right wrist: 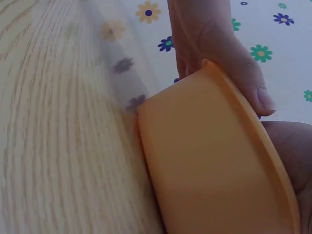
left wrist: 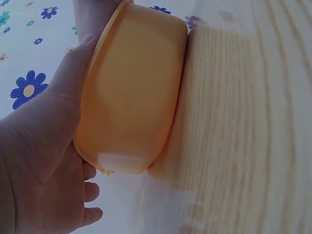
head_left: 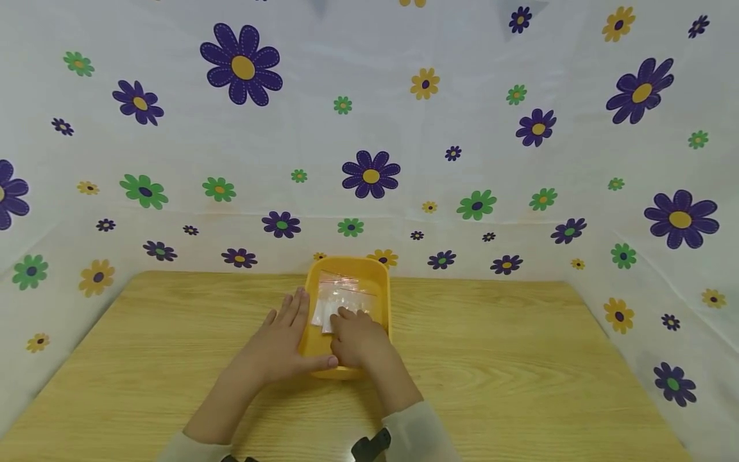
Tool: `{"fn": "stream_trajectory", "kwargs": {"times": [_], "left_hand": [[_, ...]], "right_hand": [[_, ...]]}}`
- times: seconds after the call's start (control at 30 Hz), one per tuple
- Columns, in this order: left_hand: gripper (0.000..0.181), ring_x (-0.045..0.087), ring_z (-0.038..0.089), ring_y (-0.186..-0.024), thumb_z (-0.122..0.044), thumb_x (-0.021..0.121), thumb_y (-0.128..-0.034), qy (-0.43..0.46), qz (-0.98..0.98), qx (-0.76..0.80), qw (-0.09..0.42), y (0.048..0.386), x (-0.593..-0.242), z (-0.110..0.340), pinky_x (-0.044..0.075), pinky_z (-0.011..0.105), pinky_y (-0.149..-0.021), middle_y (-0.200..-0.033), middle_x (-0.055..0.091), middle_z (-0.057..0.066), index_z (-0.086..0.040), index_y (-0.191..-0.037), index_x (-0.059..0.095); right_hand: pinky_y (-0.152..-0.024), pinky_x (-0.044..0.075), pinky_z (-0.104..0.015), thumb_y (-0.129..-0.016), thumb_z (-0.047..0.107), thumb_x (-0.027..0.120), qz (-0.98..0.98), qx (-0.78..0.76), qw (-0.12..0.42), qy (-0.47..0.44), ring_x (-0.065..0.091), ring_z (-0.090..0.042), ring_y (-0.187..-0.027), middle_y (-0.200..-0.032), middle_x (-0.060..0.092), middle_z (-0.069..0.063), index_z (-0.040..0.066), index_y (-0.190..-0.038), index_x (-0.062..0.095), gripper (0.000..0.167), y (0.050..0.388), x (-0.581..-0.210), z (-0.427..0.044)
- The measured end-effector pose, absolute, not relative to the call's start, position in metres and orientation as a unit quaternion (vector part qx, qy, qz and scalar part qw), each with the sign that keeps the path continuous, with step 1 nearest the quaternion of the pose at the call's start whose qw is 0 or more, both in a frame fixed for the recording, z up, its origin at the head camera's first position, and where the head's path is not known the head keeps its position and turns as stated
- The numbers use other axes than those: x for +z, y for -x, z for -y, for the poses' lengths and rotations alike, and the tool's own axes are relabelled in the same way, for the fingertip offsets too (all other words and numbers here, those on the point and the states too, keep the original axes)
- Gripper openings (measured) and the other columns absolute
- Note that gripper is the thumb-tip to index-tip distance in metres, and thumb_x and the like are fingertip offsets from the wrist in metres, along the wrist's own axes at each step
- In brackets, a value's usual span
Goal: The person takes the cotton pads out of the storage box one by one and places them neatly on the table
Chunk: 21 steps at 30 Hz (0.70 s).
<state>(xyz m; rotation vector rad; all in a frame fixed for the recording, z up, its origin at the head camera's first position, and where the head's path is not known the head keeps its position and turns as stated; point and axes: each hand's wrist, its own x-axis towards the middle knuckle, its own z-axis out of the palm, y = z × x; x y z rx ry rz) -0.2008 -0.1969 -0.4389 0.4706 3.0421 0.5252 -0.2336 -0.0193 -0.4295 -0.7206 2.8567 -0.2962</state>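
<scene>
A yellow plastic tray (head_left: 316,345) holds several small clear zip bags (head_left: 326,312) with reddish seal lines; what they contain is too small to tell. My left hand (head_left: 277,350) rests along its left side, fingers straight, thumb stretched over the near rim. In the left wrist view that hand (left wrist: 44,141) lies against the tray's wall (left wrist: 136,78). Reaching inside the tray, my right hand (head_left: 359,340) touches the bags with bent fingers. Its fingertips are partly hidden, so a pinch cannot be made out. The right wrist view shows mostly the tray's outer wall (right wrist: 204,156).
The tray stands on a wood-grain table (head_left: 508,359), close to its far edge. Behind it and along both sides hangs a white cloth (head_left: 312,141) printed with purple, green and yellow flowers. Dark wrist straps (head_left: 371,445) show near the sleeves.
</scene>
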Motion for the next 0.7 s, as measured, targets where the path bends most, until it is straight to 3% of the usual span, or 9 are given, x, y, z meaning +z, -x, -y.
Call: {"fn": "stream_trajectory", "kwargs": {"times": [0.1, 0.23, 0.43, 0.57, 0.7], "left_hand": [[0.133, 0.006, 0.040, -0.153, -0.091, 0.050, -0.0733, -0.151, -0.973, 0.172, 0.011, 0.200, -0.438, 0.197, 0.015, 0.060, -0.120, -0.167, 0.002, 0.018, 0.002, -0.158, 0.006], [0.133, 0.005, 0.039, -0.153, -0.090, 0.049, -0.0735, -0.154, -0.973, 0.171, 0.009, 0.199, -0.438, 0.197, 0.015, 0.060, -0.120, -0.167, 0.001, 0.018, 0.002, -0.158, 0.006], [0.133, 0.004, 0.039, -0.153, -0.091, 0.048, -0.0730, -0.155, -0.973, 0.172, 0.009, 0.197, -0.437, 0.198, 0.015, 0.061, -0.120, -0.167, 0.001, 0.017, 0.002, -0.158, 0.006], [0.130, 0.004, 0.039, -0.153, -0.089, 0.051, -0.0744, -0.153, -0.973, 0.174, 0.012, 0.197, -0.436, 0.197, 0.015, 0.061, -0.120, -0.167, 0.002, 0.017, 0.001, -0.159, 0.007], [0.127, 0.004, 0.038, -0.153, -0.082, 0.058, -0.0767, -0.151, -0.973, 0.174, 0.016, 0.196, -0.435, 0.197, 0.015, 0.061, -0.120, -0.167, 0.002, 0.016, 0.001, -0.159, 0.007]], "right_hand": [[-0.100, 0.051, -0.046, -0.095, 0.022, 0.057, -0.956, -0.092, 0.080, 0.266, 0.060, -0.031, -0.120, -0.137, 0.062, -0.003, 0.013, -0.128, 0.067, 0.035, 0.232, -0.426, 0.018], [-0.093, 0.053, -0.043, -0.094, 0.021, 0.059, -0.945, -0.113, 0.088, 0.294, 0.066, -0.024, -0.102, -0.116, 0.071, 0.000, 0.014, -0.113, 0.072, 0.024, 0.230, -0.420, 0.014], [-0.114, 0.040, -0.041, -0.099, 0.025, 0.055, -0.925, -0.196, 0.134, 0.296, 0.053, -0.022, -0.134, -0.142, 0.059, 0.000, 0.015, -0.140, 0.060, 0.042, 0.227, -0.414, 0.006], [-0.117, 0.034, -0.046, -0.097, 0.025, 0.056, -0.920, -0.277, 0.103, 0.259, 0.042, -0.026, -0.143, -0.154, 0.046, -0.007, 0.015, -0.148, 0.050, 0.052, 0.230, -0.412, 0.003], [-0.114, 0.038, -0.050, -0.097, 0.023, 0.056, -0.932, -0.304, 0.053, 0.193, 0.046, -0.033, -0.139, -0.152, 0.047, -0.014, 0.011, -0.147, 0.050, 0.052, 0.232, -0.413, 0.004]]}}
